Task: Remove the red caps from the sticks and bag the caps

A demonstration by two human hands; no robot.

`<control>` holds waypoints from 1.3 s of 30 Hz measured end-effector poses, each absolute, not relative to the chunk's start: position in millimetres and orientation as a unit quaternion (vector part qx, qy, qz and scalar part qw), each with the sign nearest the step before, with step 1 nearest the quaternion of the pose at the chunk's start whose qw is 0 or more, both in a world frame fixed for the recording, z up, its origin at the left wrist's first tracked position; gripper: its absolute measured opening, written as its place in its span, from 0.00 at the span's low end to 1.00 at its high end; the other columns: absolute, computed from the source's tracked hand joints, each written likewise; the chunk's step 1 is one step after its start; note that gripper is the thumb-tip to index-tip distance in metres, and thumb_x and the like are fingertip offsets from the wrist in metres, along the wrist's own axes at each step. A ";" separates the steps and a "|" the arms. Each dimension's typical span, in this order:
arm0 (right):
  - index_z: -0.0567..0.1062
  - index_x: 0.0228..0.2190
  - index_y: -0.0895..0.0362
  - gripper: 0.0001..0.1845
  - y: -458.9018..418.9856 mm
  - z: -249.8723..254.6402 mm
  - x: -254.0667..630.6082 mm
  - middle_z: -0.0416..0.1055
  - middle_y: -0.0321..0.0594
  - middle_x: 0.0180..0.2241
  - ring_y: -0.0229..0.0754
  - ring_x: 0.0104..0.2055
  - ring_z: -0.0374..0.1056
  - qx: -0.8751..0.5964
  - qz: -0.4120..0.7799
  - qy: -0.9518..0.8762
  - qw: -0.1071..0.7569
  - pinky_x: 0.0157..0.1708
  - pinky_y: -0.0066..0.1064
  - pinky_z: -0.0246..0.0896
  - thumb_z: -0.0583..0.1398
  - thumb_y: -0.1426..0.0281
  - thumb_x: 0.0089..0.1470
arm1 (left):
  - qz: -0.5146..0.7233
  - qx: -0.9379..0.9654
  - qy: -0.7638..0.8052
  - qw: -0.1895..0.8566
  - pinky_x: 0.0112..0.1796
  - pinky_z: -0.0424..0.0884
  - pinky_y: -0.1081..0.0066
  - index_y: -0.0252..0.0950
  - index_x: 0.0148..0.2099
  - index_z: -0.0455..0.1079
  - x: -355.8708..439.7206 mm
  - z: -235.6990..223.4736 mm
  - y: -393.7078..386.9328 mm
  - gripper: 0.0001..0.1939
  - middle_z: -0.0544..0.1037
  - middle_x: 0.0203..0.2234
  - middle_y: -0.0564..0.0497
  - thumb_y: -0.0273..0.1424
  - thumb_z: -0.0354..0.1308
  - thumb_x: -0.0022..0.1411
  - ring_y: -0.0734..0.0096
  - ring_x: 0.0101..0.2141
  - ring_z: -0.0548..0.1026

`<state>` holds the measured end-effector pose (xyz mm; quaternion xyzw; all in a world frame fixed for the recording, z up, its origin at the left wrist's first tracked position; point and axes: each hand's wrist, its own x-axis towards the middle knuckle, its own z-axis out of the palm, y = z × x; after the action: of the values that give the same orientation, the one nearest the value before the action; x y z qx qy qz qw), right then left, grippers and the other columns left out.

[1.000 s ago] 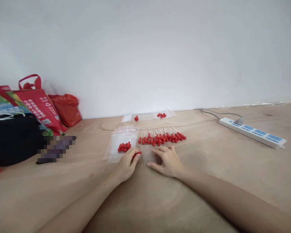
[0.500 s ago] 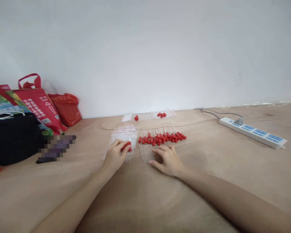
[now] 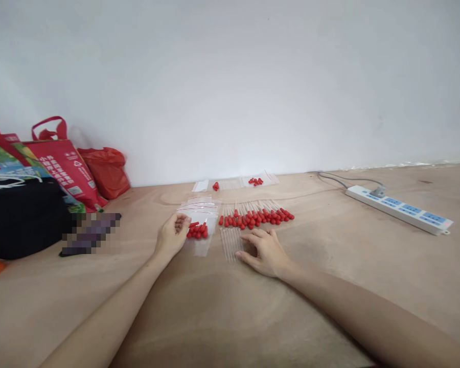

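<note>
My left hand [image 3: 173, 235] is curled closed at the left edge of a small heap of red rubber bulbs [image 3: 198, 232]. One red bulb [image 3: 193, 224] sticks out at its fingertips. Under the heap lie clear zip bags [image 3: 203, 249] with red-lined seals. My right hand [image 3: 266, 253] rests on the table with thumb and fingers apart, at the right edge of a row of thin glass tubes [image 3: 230, 245]. Just beyond is a row of glass droppers [image 3: 255, 217], their red bulbs facing me.
Along the wall, zip bags [image 3: 201, 185] lie with more red bulbs [image 3: 255, 181] and tubes. A white power strip [image 3: 400, 208] with a plugged-in cord is at right. At left stand a red shopping bag [image 3: 67, 166], a red plastic bag [image 3: 106, 171] and a black bag [image 3: 25, 220].
My left hand has moved left off the heap of red bulbs, uncovering most of it. My right hand has stayed in place beside the glass tubes.
</note>
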<state>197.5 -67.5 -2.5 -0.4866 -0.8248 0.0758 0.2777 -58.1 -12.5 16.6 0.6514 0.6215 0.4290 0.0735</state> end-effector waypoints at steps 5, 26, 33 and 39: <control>0.70 0.40 0.55 0.19 -67.5 -2.3 198.8 0.69 0.40 0.35 0.40 0.37 0.62 -0.483 0.079 -0.827 0.277 0.37 0.34 0.44 0.55 0.58 0.50 | 0.375 0.685 0.625 -0.002 0.25 0.64 0.75 0.36 0.31 0.67 -57.0 25.2 -13.9 0.13 0.73 0.23 0.53 0.39 0.48 0.52 0.72 0.24 0.69; 0.69 0.40 0.55 0.16 -67.7 -2.8 200.3 0.68 0.40 0.33 0.41 0.38 0.62 -0.483 0.055 -0.825 0.289 0.38 0.36 0.44 0.55 0.61 0.50 | 0.148 0.695 0.703 -0.025 0.34 0.63 0.57 0.37 0.17 0.69 18.7 45.3 26.3 0.14 0.73 0.19 0.43 0.41 0.54 0.46 0.50 0.31 0.71; 0.61 0.50 0.58 0.27 -62.4 -10.8 201.3 0.61 0.49 0.47 0.46 0.49 0.56 -0.475 0.007 -0.781 0.407 0.45 0.39 0.49 0.56 0.62 0.49 | 0.299 0.782 0.524 -0.158 0.37 0.62 0.63 0.36 0.24 0.69 -0.9 42.8 -23.9 0.07 0.71 0.26 0.49 0.33 0.55 0.48 0.62 0.33 0.69; 0.65 0.48 0.52 0.24 -62.5 -8.8 204.5 0.61 0.45 0.49 0.47 0.51 0.54 -0.422 -0.052 -0.816 0.391 0.50 0.43 0.43 0.56 0.58 0.50 | 0.329 0.847 0.374 -0.184 0.35 0.62 0.66 0.36 0.28 0.68 -7.9 11.9 -62.7 0.05 0.72 0.27 0.49 0.30 0.54 0.53 0.67 0.33 0.68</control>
<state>204.5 -62.5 -8.8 -0.4219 -0.8163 -0.0523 0.3909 -7.9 -62.7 11.9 0.8474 0.3740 0.3289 -0.1842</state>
